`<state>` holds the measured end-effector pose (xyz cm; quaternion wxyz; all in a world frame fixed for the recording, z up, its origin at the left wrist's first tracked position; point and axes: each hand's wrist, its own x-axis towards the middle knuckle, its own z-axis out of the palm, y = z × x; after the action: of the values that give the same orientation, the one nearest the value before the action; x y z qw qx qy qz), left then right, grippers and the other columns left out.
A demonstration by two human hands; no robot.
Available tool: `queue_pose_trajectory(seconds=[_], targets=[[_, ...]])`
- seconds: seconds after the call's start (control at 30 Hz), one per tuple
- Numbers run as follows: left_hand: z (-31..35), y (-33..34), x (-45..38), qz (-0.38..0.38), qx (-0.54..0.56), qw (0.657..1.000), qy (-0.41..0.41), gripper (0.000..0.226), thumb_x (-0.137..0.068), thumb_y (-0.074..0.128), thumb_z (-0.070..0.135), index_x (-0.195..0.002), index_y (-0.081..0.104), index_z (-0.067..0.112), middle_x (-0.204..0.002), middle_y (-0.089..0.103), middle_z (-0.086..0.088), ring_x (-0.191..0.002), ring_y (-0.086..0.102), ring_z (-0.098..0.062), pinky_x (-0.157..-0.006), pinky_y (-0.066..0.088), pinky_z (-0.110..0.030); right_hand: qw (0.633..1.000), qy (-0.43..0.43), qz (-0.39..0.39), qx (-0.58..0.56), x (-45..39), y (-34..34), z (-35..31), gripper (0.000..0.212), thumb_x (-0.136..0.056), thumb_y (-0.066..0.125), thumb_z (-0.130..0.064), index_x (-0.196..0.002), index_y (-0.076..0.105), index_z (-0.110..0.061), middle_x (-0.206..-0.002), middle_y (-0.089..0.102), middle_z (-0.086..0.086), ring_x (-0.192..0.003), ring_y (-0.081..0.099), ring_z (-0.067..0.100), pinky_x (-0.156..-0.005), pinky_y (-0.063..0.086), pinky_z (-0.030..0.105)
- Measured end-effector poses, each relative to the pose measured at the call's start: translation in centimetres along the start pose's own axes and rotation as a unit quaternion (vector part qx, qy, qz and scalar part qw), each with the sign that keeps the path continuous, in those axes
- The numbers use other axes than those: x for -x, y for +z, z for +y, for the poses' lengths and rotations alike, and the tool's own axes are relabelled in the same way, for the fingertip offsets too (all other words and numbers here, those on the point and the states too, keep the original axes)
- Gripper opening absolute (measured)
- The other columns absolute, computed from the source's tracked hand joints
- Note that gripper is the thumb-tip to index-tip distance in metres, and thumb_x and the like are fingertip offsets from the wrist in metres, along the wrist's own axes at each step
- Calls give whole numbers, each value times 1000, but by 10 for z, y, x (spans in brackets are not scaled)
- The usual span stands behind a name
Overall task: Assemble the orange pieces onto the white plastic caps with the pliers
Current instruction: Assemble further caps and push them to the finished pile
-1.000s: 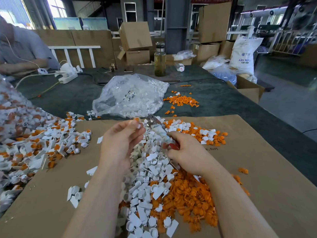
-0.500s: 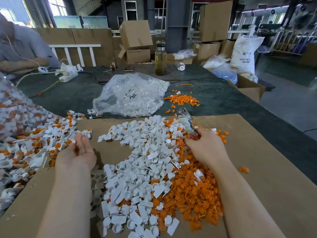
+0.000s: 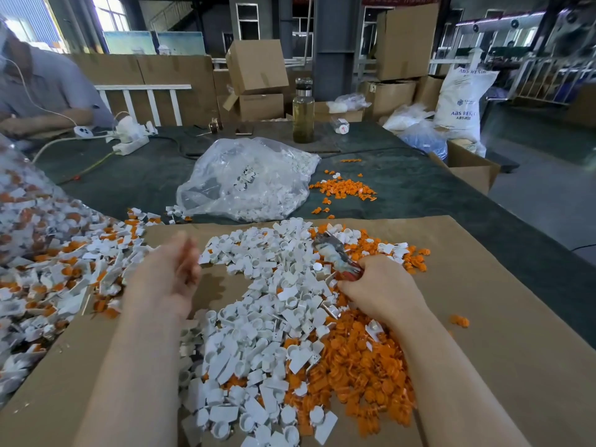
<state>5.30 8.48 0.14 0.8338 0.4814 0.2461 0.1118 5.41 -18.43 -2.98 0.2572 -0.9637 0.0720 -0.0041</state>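
Right hand [image 3: 383, 287] grips the red-handled metal pliers [image 3: 335, 254], nose pointing up-left over the heaped white plastic caps [image 3: 274, 285]; left hand [image 3: 171, 279], blurred, fingers loose, sits just left of them.

Two bare forearms, no sleeves, left hand [image 3: 167, 279], right hand [image 3: 383, 287], no gloves

Big dim workshop. Stacked brown boxes [image 3: 258, 69] at 12 o'clock, bright windows [image 3: 109, 11] at 11, grey floor [image 3: 548, 195] at 3.
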Motion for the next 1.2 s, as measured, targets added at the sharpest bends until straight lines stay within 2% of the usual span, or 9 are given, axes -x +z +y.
queue_pose_trajectory(seconds=[0.1, 0.2, 0.27, 0.37, 0.47, 0.63, 0.9, 1.07, 1.2], targets=[[-11, 14, 5, -64, -258, 962, 59, 11, -83, 76, 25, -93, 72, 25, -87, 74, 8, -83, 65, -9, -68, 48, -26, 1000, -2, -5, 29, 0, 3, -3, 14, -86, 61, -36, -80, 58, -23, -73, 63, -4, -65, 62, 14, -52, 45, 26], [-26, 21, 10, -123, -477, 864, 108, 5, -86, 74, 30, -87, 71, 28, -89, 72, 8, -80, 63, -8, -64, 44, -25, 999, -11, -6, 39, 2, 4, -7, 9, -86, 58, -31, -82, 59, -23, -75, 62, -4, -65, 60, 14, -51, 42, 25], [-32, 27, 11, -106, -593, 787, 129, 22, -90, 68, 38, -80, 67, 18, -79, 72, 2, -67, 63, -14, -62, 49, -27, 999, -15, 0, 38, 3, 4, -9, 7, -86, 57, -28, -80, 59, -23, -75, 62, -5, -65, 60, 13, -50, 42, 25], [-40, 32, 14, -70, -712, 686, 131, 46, -94, 55, 51, -77, 67, 10, -70, 71, -3, -64, 68, -20, -65, 57, -30, 999, -16, 25, 37, 4, 1, -10, 11, -87, 57, -29, -78, 55, -25, -75, 60, -6, -66, 58, 12, -49, 40, 24], [-46, 34, 14, -72, -737, 657, 142, 32, -93, 57, 43, -87, 68, 13, -77, 69, -3, -71, 69, -22, -69, 60, -34, 998, -22, 57, -13, 5, -1, -11, 18, -88, 56, -30, -72, 55, -23, -69, 61, -3, -62, 60, 14, -47, 39, 25], [-49, 34, 17, -59, -688, 697, 191, 12, -90, 65, 31, -85, 58, 22, -79, 61, 4, -76, 61, -18, -58, 44, -27, 986, -57, 107, -110, 5, -1, -16, 25, -91, 59, -32, -68, 52, -25, -63, 57, -5, -56, 53, 10, -47, 33, 25], [-39, 49, 37, -73, -522, 816, 237, 26, -87, 70, 41, -73, 62, 21, -62, 61, 6, -59, 56, -11, -52, 34, -25, 930, -111, 84, -340, 11, 2, -32, 15, -92, 64, -22, -78, 60, -24, -53, 54, -24, -47, 47, -2, -44, 36, 12], [-38, 54, 41, -121, -468, 856, 184, 26, -86, 71, 45, -72, 70, 23, -65, 70, 7, -66, 67, -12, -61, 46, -26, 910, -121, 110, -381, 15, 5, -40, 14, -90, 66, -21, -79, 61, -27, -77, 70, -4, -65, 60, 6, -53, 45, 16], [-39, 58, 44, -166, -371, 906, 115, 13, -85, 76, 24, -77, 71, 15, -68, 75, 2, -71, 74, -16, -69, 58, -31, 902, -132, 125, -391, 16, 7, -43, 10, -91, 66, -24, -83, 62, -26, -74, 68, -4, -51, 51, -1, -49, 40, 13]])
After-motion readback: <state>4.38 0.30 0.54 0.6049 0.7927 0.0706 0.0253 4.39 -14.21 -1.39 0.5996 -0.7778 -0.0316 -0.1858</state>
